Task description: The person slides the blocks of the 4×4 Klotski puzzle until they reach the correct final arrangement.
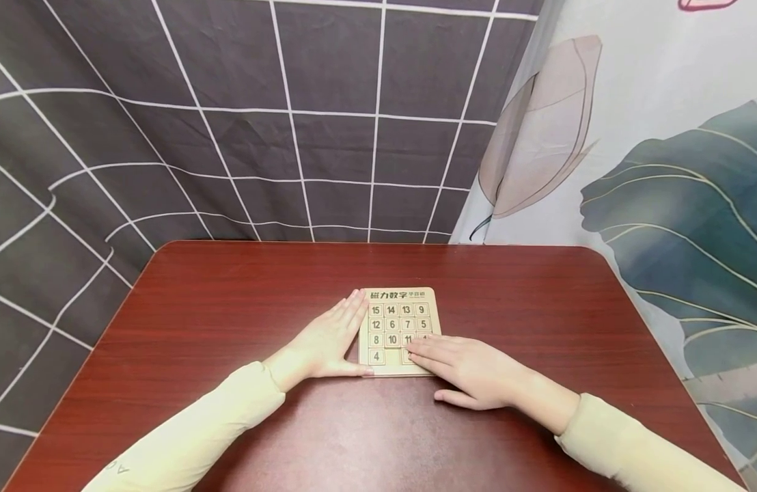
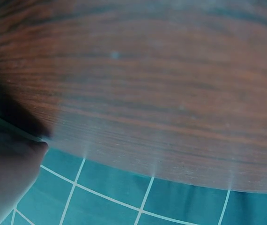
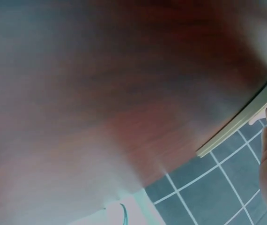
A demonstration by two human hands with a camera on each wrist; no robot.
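Observation:
A wooden sliding number puzzle (image 1: pixel 398 295) lies flat on the table, with numbered square tiles in a frame. A gap shows in its bottom row, right of the 4 tile (image 1: pixel 376 356). My left hand (image 1: pixel 326 339) rests along the puzzle's left edge, fingers straight and thumb out at the lower left corner. The extended fingers of my right hand (image 1: pixel 473 371) touch the tiles at the lower right, partly covering them; its thumb is off the board. The right wrist view shows the puzzle's side edge beside that hand. In the left wrist view only part of the hand appears.
The puzzle stands on a reddish-brown wood-grain table (image 1: pixel 249 294). Behind it hangs a dark grey curtain (image 1: pixel 329 147) with white grid lines. A pale curtain (image 1: pixel 649 89) with large leaf prints hangs at the right.

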